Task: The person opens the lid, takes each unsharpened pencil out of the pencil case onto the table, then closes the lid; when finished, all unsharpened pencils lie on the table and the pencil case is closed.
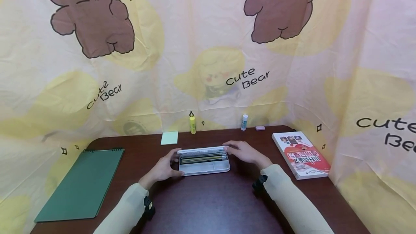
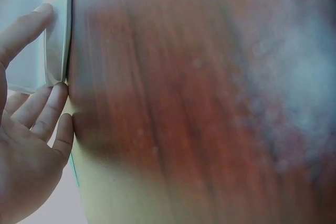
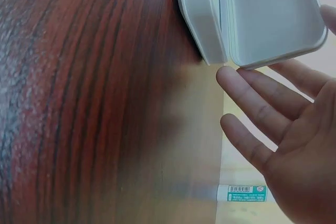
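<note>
A pale grey pencil case (image 1: 196, 169) lies on the table with its hinged lid (image 1: 203, 150) raised at the back. Several pencils (image 1: 199, 158) lie in a row inside it. My left hand (image 1: 164, 166) holds the left end, thumb near the front corner and fingers towards the back. In the left wrist view, the thumb rests on the case's (image 2: 56, 35) surface and fingertips touch its edge. My right hand (image 1: 243, 151) pinches the lid's right end. The right wrist view shows its fingers behind the lid (image 3: 275, 14), the thumb at its edge.
Behind the case stand a pale green note pad (image 1: 169, 138), a yellow glue stick (image 1: 193, 125), a white-and-blue glue stick (image 1: 244, 122) and a pink eraser (image 1: 260, 128). A green spiral pad (image 1: 81, 187) lies left, a book (image 1: 302, 154) right. A printed curtain (image 1: 182, 93) hangs behind the table.
</note>
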{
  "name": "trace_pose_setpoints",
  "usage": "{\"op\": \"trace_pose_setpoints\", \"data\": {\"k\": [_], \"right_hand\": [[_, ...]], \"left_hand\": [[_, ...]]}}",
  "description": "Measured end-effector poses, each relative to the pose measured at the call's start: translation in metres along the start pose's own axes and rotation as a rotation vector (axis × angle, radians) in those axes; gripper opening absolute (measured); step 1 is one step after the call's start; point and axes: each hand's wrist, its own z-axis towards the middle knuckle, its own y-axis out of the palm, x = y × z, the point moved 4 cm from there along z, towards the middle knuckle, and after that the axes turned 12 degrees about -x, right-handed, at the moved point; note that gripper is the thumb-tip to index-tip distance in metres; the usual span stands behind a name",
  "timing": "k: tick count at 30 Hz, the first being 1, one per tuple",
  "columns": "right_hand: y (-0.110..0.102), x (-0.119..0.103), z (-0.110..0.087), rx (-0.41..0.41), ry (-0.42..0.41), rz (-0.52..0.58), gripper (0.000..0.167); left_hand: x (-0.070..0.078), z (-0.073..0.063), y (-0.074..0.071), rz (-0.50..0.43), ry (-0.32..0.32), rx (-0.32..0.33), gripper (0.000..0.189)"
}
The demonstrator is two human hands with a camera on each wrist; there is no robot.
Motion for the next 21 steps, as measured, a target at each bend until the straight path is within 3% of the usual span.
{"op": "trace_pose_setpoints", "data": {"k": [13, 21], "right_hand": [[-0.006, -0.002, 0.012, 0.08, 0.056, 0.031, 0.065], [-0.008, -0.005, 0.012, 0.101, 0.051, 0.036, 0.061]], "left_hand": [[-0.001, 0.0, 0.002, -0.125, 0.03, 0.004, 0.096], [0.001, -0.001, 0.0, -0.082, 0.039, -0.008, 0.087]]}}
